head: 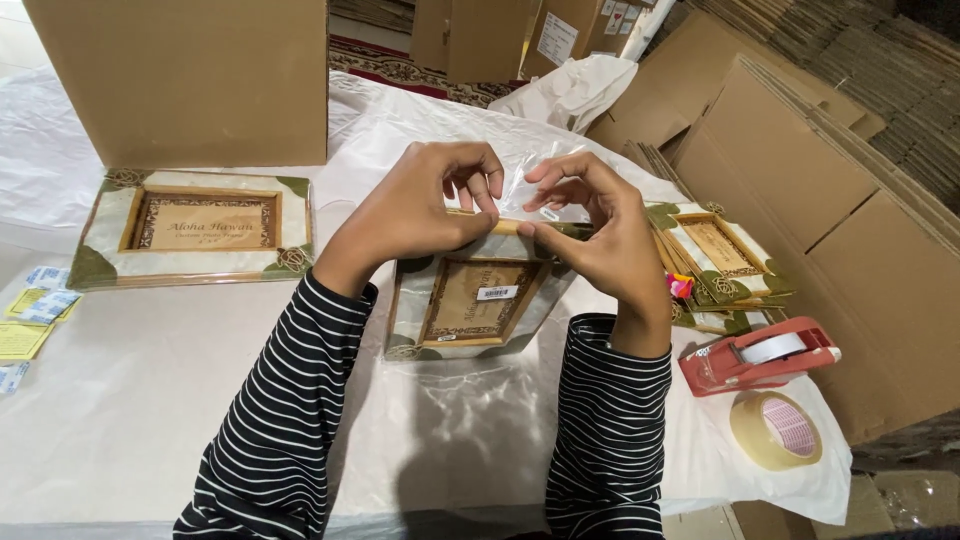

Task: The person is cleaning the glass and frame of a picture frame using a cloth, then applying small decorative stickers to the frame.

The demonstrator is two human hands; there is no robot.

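**Bagging a picture frame in clear plastic**

Going left to right. At far left we are seeing small yellow and blue paper slips (30,310) lying on the white-covered table (150,400). Next, a flat wood-and-cream picture frame with green corner motifs (195,228) is lying below a standing brown cardboard box (190,80).

At centre we are holding a matching small picture frame inside a clear plastic bag (478,300), upright and tilted toward us. Our left hand (415,210) is clamping the frame's top edge, fingers curled together over it. Our right hand (600,235) is pinching the bag's loose mouth just above the same edge, thumb and fingers closed on the film. Both hands are touching the frame's top; its body is hanging below them.

We judge the step as closing the bag flap; the next move is likely calling for a flat fold held down.

At right, a stack of similar frames (715,265), a red tape dispenser (755,355) and a beige tape roll (775,430) are waiting near the right hand.
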